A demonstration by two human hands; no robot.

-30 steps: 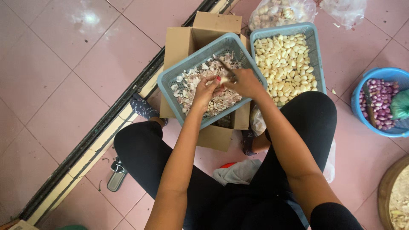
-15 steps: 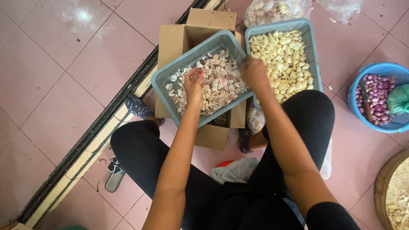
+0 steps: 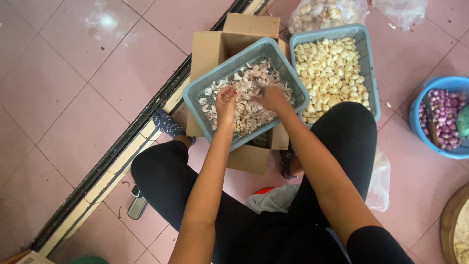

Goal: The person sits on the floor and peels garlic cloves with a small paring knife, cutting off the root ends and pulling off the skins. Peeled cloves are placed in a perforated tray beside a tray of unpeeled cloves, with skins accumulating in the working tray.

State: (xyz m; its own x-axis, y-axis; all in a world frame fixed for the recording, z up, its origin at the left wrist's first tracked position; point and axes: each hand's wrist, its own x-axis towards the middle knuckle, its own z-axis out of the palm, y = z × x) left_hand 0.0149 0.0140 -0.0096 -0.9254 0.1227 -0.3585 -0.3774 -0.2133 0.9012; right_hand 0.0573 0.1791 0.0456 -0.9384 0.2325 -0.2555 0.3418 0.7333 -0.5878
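the left hand (image 3: 225, 101) is down in a heap of garlic skins and unpeeled cloves (image 3: 246, 100), fingers curled and pinched together on a small bit of the heap — what exactly it pinches is too small to tell. the right hand (image 3: 271, 98) lies just beside it, palm down on the same heap, fingers bent into the skins; whether it grips anything cannot be told from here. the two hands are close but not touching.

the heap fills a grey-blue slotted basket (image 3: 205, 89), which sits tilted on top of an open cardboard box (image 3: 211, 49). just to the right, touching the first basket's edge, stands a second basket of the same kind (image 3: 367, 73) filled with peeled garlic cloves (image 3: 328, 71), pale yellow. behind it lies a clear plastic bag (image 3: 322, 12) with more garlic bulbs inside.

the person sits on a pink tiled floor (image 3: 73, 73) in black trousers, knees either side of the box. a dark metal floor track (image 3: 122, 146) runs diagonally past the left knee. well apart at the right edge stands a blue tub (image 3: 422, 100) holding small purple shallots (image 3: 442, 117) — and a round wooden board (image 3: 452, 225) shows partly in the lower right corner.
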